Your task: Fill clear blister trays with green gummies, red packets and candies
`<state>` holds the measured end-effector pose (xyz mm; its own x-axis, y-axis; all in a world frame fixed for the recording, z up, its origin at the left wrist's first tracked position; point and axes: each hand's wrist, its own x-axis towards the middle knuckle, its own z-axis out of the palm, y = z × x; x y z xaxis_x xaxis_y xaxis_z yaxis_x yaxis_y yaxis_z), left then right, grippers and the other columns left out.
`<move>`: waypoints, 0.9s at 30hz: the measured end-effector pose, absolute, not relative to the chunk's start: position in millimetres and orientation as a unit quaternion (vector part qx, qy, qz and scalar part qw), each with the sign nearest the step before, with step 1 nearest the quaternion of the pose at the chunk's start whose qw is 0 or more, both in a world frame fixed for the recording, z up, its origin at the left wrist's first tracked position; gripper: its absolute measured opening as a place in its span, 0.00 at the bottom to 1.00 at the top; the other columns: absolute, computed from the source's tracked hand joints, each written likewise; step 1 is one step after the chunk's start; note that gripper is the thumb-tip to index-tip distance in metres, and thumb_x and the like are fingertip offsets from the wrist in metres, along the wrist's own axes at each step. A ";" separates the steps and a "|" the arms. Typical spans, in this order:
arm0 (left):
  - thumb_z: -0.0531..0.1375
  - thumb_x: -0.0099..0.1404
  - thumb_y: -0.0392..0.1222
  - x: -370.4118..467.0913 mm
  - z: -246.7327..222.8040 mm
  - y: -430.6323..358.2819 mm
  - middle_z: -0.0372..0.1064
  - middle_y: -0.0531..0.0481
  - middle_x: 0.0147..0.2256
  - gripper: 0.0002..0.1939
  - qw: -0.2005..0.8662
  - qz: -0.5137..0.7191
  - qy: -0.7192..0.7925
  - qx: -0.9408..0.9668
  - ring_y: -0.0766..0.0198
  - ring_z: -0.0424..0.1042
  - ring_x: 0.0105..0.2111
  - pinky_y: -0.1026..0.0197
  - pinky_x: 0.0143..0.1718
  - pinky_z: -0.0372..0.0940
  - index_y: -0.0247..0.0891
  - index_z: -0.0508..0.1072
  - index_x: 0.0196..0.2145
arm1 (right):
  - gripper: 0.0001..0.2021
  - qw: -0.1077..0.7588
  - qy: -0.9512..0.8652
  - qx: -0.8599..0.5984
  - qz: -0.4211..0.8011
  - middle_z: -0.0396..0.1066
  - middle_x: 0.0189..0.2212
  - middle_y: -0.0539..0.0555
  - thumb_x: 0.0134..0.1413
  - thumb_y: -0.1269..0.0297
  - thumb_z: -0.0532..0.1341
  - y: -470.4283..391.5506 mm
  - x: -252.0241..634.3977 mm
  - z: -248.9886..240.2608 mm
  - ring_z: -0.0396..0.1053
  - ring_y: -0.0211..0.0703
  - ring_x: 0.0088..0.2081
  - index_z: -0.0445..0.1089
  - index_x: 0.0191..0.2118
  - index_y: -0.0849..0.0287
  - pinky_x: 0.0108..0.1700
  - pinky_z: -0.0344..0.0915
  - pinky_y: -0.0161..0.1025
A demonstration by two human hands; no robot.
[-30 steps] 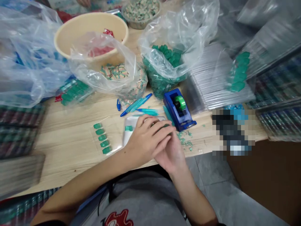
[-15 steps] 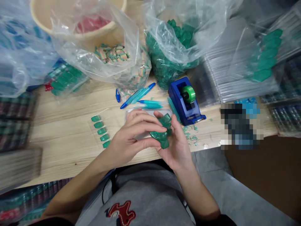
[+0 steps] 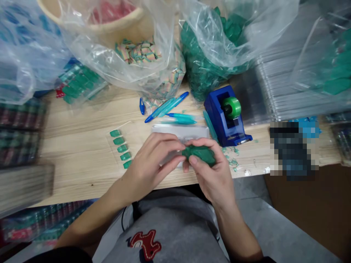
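Note:
My right hand (image 3: 216,170) is closed around dark green, faceted, gem-like pieces (image 3: 204,153), its thumb pressed on the near side. From the left, my left hand (image 3: 152,160) pinches the narrow end of this green bundle between thumb and fingertips. How many pieces are in the grip is hard to tell. Beneath both hands lies a clear plastic tray (image 3: 189,129), partly hidden by them. Left of my left hand, small green pieces (image 3: 122,148) sit in a row on a clear sheet.
Behind the hands lie blue craft knives (image 3: 166,107) and a blue tape dispenser (image 3: 229,120) with green tape. Farther back stand a bag of green pieces (image 3: 200,62), a bag of striped pieces (image 3: 145,53) and a cream tub (image 3: 109,31). Stacked clear cases (image 3: 287,80) fill the right.
The green pieces have shifted from between both hands into my right hand's grip, now lying sideways. My left fingers have closed to a pinch at their end. The view has shifted slightly.

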<state>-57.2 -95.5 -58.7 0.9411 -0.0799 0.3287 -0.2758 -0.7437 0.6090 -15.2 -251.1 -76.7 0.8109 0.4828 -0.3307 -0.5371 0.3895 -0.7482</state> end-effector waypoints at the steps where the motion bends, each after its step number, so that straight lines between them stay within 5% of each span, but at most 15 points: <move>1: 0.59 0.68 0.34 -57.8 -57.6 -96.0 0.70 0.47 0.40 0.07 0.340 0.146 -0.105 0.923 0.62 0.72 0.42 0.59 0.42 0.70 0.39 0.68 0.44 | 0.09 0.832 0.017 -0.473 0.290 0.73 0.36 0.45 0.51 0.68 0.68 -251.4 -16.5 -76.7 0.70 0.33 0.28 0.72 0.38 0.49 0.32 0.72 0.34; 8: 0.59 0.67 0.32 -59.7 -50.9 -98.3 0.71 0.50 0.38 0.08 0.325 0.168 -0.113 0.924 0.62 0.73 0.39 0.60 0.39 0.69 0.41 0.65 0.42 | 0.09 0.801 -0.012 -0.541 0.257 0.74 0.43 0.47 0.54 0.69 0.67 -256.7 -21.5 -73.8 0.74 0.38 0.40 0.73 0.40 0.49 0.39 0.72 0.35; 19: 0.58 0.66 0.32 -62.6 -45.7 -95.8 0.73 0.51 0.35 0.07 0.296 0.163 -0.115 0.934 0.62 0.74 0.36 0.57 0.36 0.69 0.42 0.65 0.38 | 0.12 0.801 -0.054 -0.513 0.303 0.75 0.44 0.47 0.54 0.73 0.65 -261.0 -18.6 -69.6 0.75 0.35 0.32 0.72 0.42 0.49 0.39 0.76 0.39; 27: 0.59 0.67 0.32 -62.0 -48.9 -95.1 0.74 0.49 0.38 0.08 0.284 0.169 -0.147 0.932 0.63 0.73 0.37 0.59 0.39 0.69 0.40 0.66 0.43 | 0.15 0.763 -0.065 -0.586 0.264 0.76 0.42 0.46 0.51 0.78 0.65 -261.0 -17.2 -65.2 0.75 0.38 0.41 0.73 0.39 0.48 0.42 0.74 0.36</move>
<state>-62.0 -95.1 -48.9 0.8999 -0.1777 0.3982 -0.3697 -0.7952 0.4807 -17.2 -261.0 -65.2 0.8523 0.4787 -0.2108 -0.3270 0.1730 -0.9291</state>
